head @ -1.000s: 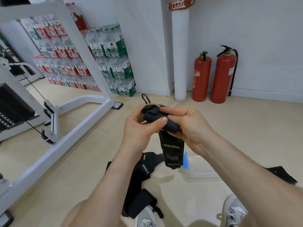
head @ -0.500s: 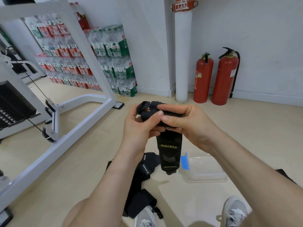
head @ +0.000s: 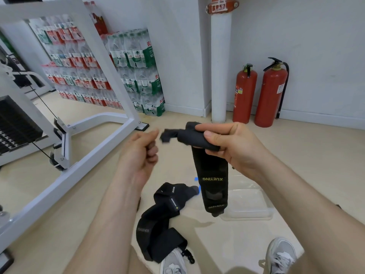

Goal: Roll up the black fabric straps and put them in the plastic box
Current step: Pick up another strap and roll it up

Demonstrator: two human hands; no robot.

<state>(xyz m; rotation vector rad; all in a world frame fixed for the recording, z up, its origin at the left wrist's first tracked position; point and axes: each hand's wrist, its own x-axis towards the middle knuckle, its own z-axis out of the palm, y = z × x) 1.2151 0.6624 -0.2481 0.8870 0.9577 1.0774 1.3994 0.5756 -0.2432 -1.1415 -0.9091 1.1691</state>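
**Bright, even light; motion smear at centre**

Soft indoor light fills the room, casting only faint shadows on the glossy beige floor point(head: 296, 151). The left hand point(head: 141, 153) and the loose end of the black fabric strap point(head: 211, 175) are motion-blurred. Wide-angle stretch enlarges the white metal frame point(head: 110, 62) toward the left edge.

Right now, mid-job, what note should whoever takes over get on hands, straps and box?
Left hand: fingers curled, holding nothing, clear of the strap.
Right hand: grips the partly rolled top of the XUEYING strap; its tail hangs loose.
Other black straps: unrolled heap on the floor.
Clear plastic box: on the floor, no strap seen inside.
Done: one roll started, nothing boxed.
To do: finish this roll, box it, then the heap.
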